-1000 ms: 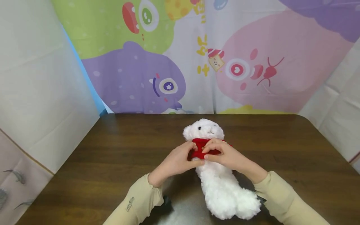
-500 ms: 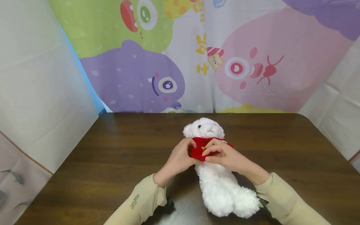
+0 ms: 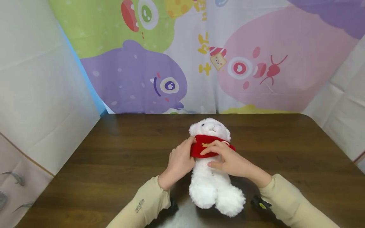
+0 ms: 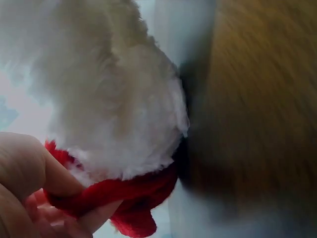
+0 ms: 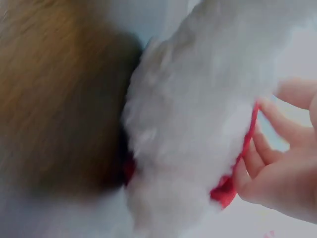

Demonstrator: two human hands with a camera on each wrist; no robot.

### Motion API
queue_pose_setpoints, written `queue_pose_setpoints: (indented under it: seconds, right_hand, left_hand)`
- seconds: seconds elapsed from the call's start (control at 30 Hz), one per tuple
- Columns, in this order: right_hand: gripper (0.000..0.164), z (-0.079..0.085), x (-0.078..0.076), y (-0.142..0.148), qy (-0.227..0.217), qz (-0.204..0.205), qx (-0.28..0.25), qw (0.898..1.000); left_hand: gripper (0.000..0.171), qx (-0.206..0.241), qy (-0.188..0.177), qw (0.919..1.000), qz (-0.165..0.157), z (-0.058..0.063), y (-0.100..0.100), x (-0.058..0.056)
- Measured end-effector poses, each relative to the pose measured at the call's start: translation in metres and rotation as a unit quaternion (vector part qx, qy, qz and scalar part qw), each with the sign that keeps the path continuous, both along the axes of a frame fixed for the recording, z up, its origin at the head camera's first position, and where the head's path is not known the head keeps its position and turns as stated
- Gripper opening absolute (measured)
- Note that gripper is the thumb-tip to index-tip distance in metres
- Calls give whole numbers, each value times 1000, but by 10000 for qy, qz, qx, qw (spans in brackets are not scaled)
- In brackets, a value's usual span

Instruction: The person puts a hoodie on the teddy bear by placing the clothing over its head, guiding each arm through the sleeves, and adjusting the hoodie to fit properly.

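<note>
A white plush toy [image 3: 209, 180] lies face up on the table with its legs towards me. Round its neck and chest is a red knitted doll garment [image 3: 199, 139] with a gold mark on the front. My left hand [image 3: 179, 160] pinches the garment's edge on the left; in the left wrist view, thumb and fingers have the red hem [image 4: 111, 193] between them. My right hand [image 3: 231, 158] rests its fingers on the garment's front, thumb spread lower over the toy's chest. In the right wrist view those fingers touch the red cloth [image 5: 224, 193] without gripping it.
The dark wooden table [image 3: 128, 142] runs back to a printed curtain [image 3: 199, 91] with cartoon animals. Pale cloth hangs on both sides. Small black objects, not clearly identifiable, show by both sleeves, one at the right cuff [image 3: 260, 202].
The toy's legs have swung to the left and the toy lies straighter. The garment's front has flattened out. My right thumb has come away from the hem, and my left hand has risen slightly.
</note>
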State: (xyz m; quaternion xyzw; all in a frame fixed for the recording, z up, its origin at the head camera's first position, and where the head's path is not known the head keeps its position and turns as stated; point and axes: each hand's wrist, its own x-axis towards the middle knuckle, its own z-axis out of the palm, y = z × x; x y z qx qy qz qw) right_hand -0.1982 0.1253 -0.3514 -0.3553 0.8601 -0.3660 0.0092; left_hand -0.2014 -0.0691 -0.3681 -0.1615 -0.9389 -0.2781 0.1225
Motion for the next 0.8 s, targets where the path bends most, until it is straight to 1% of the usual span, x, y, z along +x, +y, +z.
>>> queue_pose_setpoints:
  seconds: [0.1, 0.17, 0.23, 0.3, 0.4, 0.47, 0.5, 0.57, 0.6, 0.7, 0.77, 0.8]
  right_hand:
    - [28, -3, -3, 4, 163, -392, -57, 9991]
    - [25, -5, -5, 7, 357, -742, -9, 9966]
    - [23, -6, -6, 10, 559, -1056, 169, 9927]
    - [23, -6, -7, 12, 691, -1272, 392, 9887]
    - [28, -6, -8, 16, 669, -1467, 867, 9831]
    - [32, -8, -11, 20, 515, -1447, 1100, 9820]
    - [34, -9, -12, 23, 403, -1378, 1137, 9831]
    - [34, -11, -16, 29, 132, -1190, 1078, 9869]
    - [34, -12, -18, 32, 21, -1043, 975, 9897]
    - [33, -16, -25, 42, -242, -568, 595, 9963]
    - [34, -18, -30, 48, -351, -352, 449, 9978]
    - [36, -19, -32, 50, -390, -262, 387, 9981]
  left_hand:
    - [45, 62, 64, 9999, 131, 0, -1, 0]
    - [43, 112, -42, 9999, 110, 1, -2, 0]
    - [41, 106, -224, 9997, 3, 4, -3, -1]
    - [41, 94, -425, 9990, -126, 6, -4, -1]
    - [44, 181, -794, 9963, -280, 9, -7, -2]
    - [47, 312, -1034, 9934, -383, 8, -8, -3]
    - [47, 392, -1150, 9915, -456, 8, -9, -4]
    - [48, 577, -1406, 9865, -608, 8, -10, -5]
    - [49, 718, -1562, 9827, -694, 7, -11, -6]
    - [58, 1279, -2135, 9645, -885, 5, -9, -7]
    - [70, 1548, -2465, 9524, -908, 3, -6, -6]
    - [77, 1654, -2573, 9478, -906, 1, -3, -5]
